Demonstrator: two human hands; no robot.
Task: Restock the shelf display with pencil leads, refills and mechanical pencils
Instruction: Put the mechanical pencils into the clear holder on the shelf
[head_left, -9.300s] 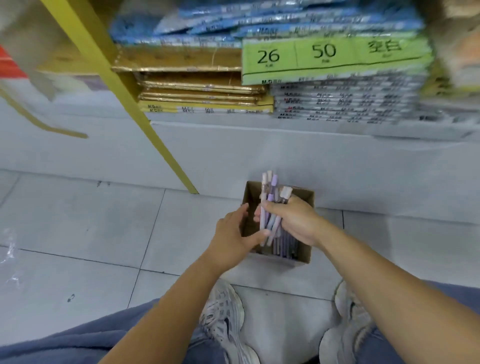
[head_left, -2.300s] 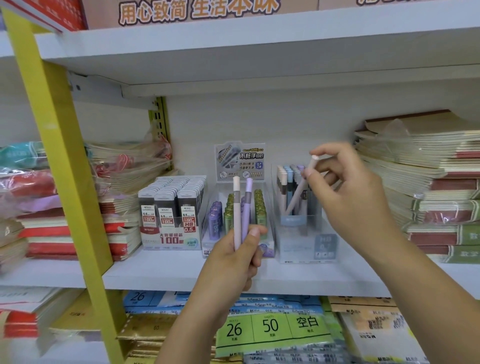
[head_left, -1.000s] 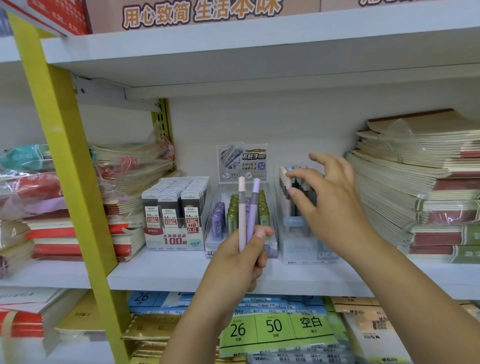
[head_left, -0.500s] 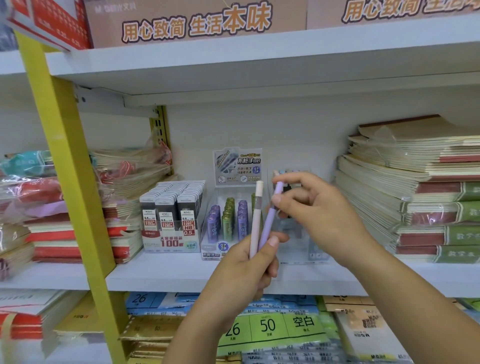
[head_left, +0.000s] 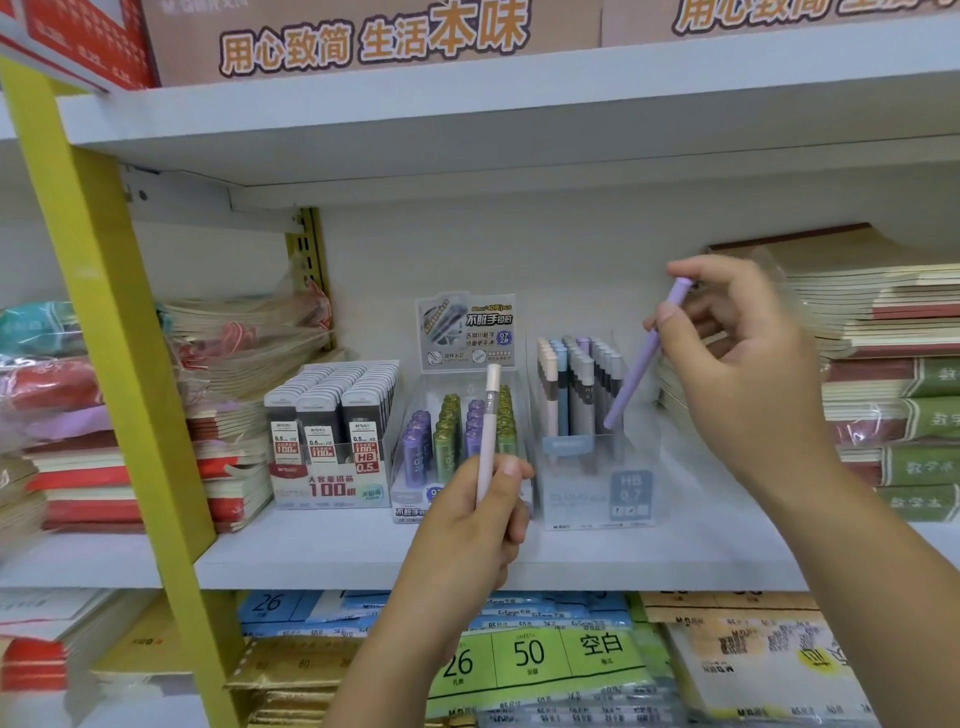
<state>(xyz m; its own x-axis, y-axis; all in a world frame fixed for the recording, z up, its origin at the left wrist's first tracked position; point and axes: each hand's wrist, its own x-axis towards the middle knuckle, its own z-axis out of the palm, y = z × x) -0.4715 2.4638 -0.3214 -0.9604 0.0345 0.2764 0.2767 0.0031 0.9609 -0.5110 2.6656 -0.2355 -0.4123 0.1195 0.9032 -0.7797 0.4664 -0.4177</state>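
**A:** Where do we have our hands?

**B:** Both are raised in front of the middle shelf (head_left: 311, 556). Our left hand (head_left: 470, 525) is curled round the lower part of 1 pale pink mechanical pencil (head_left: 488, 415), with the thumb pressed against its side. The pencil stands upright in front of the lead-tube display (head_left: 447, 441).

**A:** And the right?

**B:** Our right hand (head_left: 743, 364) is higher, toward the shelf's right end. Thumb and forefinger pinch the top of 1 purple mechanical pencil (head_left: 639, 364), and the other fingers are loosely bent behind it. The pencil slants with its tip down and to the left, at the right side of the clear pencil box (head_left: 597, 499). We cannot tell whether the tip is inside the box or just in front of it.

**A:** What do we see in that box?

**B:** Pencils standing upright in rows, with pink, blue, grey and lilac bodies. The front is marked HB 0.7, and the box sits back from the shelf's front edge.

**A:** And next to it?

**B:** Just beside it on the left is the lead-tube display, with purple and green tubes. Left of that is the white lead box (head_left: 332, 441), marked 0.5 and 100. Stacked notebooks (head_left: 893, 389) fill the shelf's right end, and wrapped stacks fill the left. A yellow upright (head_left: 119, 364) crosses in front on the left. Below the shelf's front edge we read 26 and 50 on a green label (head_left: 530, 654).
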